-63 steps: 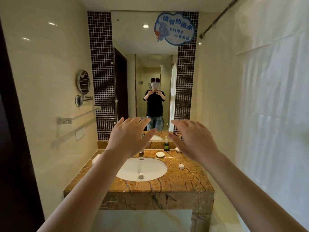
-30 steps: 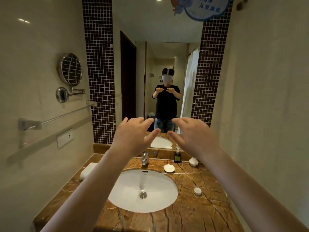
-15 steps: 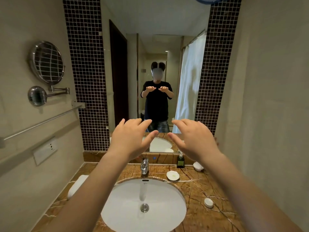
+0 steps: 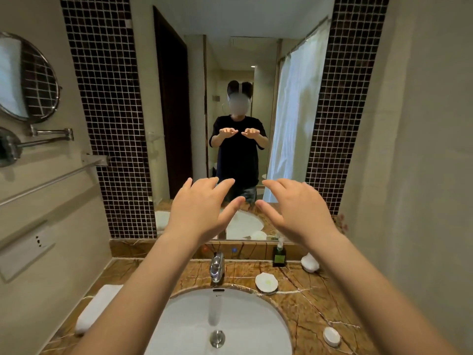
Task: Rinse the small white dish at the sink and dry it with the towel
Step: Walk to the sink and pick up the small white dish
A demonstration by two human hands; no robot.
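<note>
Hovering side by side above the sink [image 4: 179,329], both hands are raised palm-down in front of the mirror [image 4: 243,73], and neither holds or touches anything. The left hand [image 4: 199,213] has its fingers spread loosely and slightly curled, the thumb angled toward the middle; the right hand [image 4: 297,211] mirrors it, fingers fanned wide and thumb pointing inward, so that the two thumb tips sit near each other without meeting. Both bare forearms reach up from the lower corners of the view. The small white dish [image 4: 266,282] lies well below the hands on the brown marble surface [image 4: 320,298], just beside the sink's rim at its back right, lower than the right hand and between the chrome faucet [image 4: 217,269] and a dark green bottle [image 4: 279,256] that stands against the back ledge. A faint greenish smear shows inside the dish. The rolled white towel [image 4: 97,307] rests on the surface at the left of the sink, partly hidden behind the left forearm and well apart from the dish. A small round white lid or puck [image 4: 331,336] sits on the surface at the right front of the sink, and a white rounded object [image 4: 310,262] stands near the right wall behind it. A round wall mirror [image 4: 25,78] on a metal arm hangs on the left wall above a rail [image 4: 51,180].
</note>
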